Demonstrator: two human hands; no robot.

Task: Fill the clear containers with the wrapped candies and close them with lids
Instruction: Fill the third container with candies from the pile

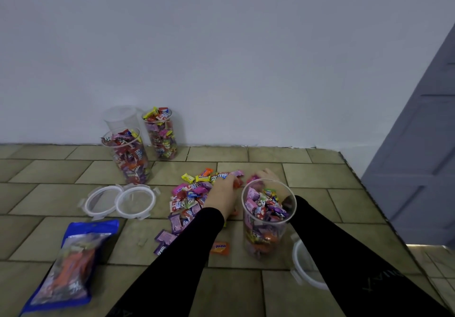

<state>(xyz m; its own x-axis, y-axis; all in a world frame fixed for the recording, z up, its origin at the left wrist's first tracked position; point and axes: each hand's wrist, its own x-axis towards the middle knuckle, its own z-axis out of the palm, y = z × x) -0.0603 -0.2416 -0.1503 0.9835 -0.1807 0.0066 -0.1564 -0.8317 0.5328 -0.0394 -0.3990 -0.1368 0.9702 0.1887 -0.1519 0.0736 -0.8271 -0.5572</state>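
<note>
Candies [194, 201] lie heaped on the floor by the near jar [267, 220], mostly full, two far jars [161, 134] brimming, one empty, lids [135, 201] all off; left hand [225, 193] grip rakes the heap, right hand [267, 175] grip state unclear.

Tan tiled floor [320, 176] meets pale wall [221, 46], grey door [423, 156] right.

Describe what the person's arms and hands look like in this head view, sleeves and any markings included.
Both arms wear long, close-fitting black sleeves that end at the wrists. The left hand and right hand are bare: no gloves, rings or watch show. The right sleeve carries faint pale lettering low in the frame, too blurred to read; the left sleeve has a faint mark near the bottom edge.
</note>
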